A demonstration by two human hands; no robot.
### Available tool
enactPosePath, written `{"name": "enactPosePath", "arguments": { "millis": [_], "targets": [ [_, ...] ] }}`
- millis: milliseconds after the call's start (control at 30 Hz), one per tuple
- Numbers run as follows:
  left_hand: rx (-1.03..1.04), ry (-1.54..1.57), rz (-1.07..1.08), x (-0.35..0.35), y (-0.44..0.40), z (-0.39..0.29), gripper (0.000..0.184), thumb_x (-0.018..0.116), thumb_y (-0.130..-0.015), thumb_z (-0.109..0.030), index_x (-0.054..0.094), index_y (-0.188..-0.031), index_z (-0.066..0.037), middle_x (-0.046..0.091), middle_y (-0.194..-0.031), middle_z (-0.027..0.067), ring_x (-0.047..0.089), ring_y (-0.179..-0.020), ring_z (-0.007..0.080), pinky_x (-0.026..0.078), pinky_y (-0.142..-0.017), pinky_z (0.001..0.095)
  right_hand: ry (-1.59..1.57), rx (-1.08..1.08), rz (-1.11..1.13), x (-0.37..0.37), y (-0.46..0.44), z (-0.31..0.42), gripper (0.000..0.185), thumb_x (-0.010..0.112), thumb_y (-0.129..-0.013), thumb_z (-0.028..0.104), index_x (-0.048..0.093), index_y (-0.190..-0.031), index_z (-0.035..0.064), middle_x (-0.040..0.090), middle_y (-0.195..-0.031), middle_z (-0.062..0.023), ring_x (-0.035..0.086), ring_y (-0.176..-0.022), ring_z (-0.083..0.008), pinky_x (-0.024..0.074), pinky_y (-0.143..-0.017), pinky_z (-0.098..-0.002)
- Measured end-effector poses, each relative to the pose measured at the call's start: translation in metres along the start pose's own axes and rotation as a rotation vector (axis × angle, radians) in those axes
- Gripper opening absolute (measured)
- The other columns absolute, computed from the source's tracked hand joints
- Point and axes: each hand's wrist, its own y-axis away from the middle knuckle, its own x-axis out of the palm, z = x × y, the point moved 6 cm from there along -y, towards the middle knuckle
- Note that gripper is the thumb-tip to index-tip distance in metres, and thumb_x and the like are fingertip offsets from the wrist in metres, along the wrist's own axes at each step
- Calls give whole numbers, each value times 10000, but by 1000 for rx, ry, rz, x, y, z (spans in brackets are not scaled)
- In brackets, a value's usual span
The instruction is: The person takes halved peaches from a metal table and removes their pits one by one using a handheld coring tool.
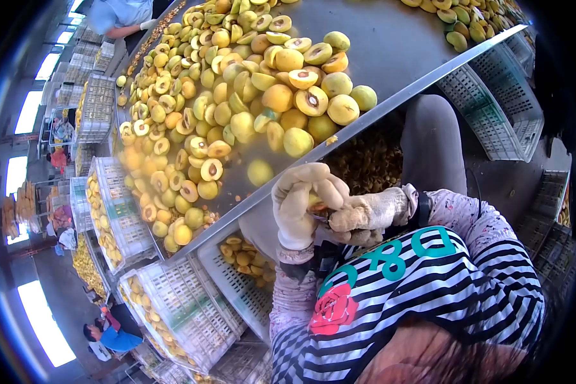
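My left hand (306, 201), in a pale glove, has its fingers curled round a piece of yellow fruit (315, 201), which is mostly hidden. Against it is my right hand (368, 214), also gloved and closed, with a small dark item at its fingertips that is too small to make out. Both hands are together just off the metal table's raised edge (390, 106). Beyond them on the table lies a big pile of yellow-green fruit (237, 89), many pieces halved with brown stones or hollows showing.
A crate with fruit (237, 281) stands below the table edge. More white crates (185, 307) line the left side, and empty ones (486, 109) lean at the right. Dark scraps (368, 160) lie below the edge. A co-worker's arm (125, 30) is at the top left; another person (115, 336) is lower left.
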Motion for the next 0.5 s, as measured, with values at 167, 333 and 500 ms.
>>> {"name": "enactPosePath", "arguments": {
  "millis": [167,333,500],
  "targets": [
    [1,229,226,5,-20,16,310,401,-1047,-269,650,-1176,-135,454,-575,-32,416,-550,162,393,-585,344,-526,-46,303,-1,-2,-20,421,524,-1026,531,557,-819,166,476,-565,59,424,-413,-55,322,-355,-186],
    [-1,311,33,9,-28,26,375,383,-1011,-159,645,-1256,-50,510,-556,44,501,-554,215,451,-632,386,-658,-136,502,3,4,-12,457,477,-1033,560,550,-833,156,458,-559,64,418,-407,-51,328,-346,-183],
    [-131,-106,134,17,-33,12,337,449,-961,-34,646,-1200,98,695,-752,175,669,-740,274,559,-712,421,-662,-117,512,-2,11,-20,446,476,-1032,561,527,-849,158,444,-556,64,371,-389,-47,316,-342,-184]
  ]
}}
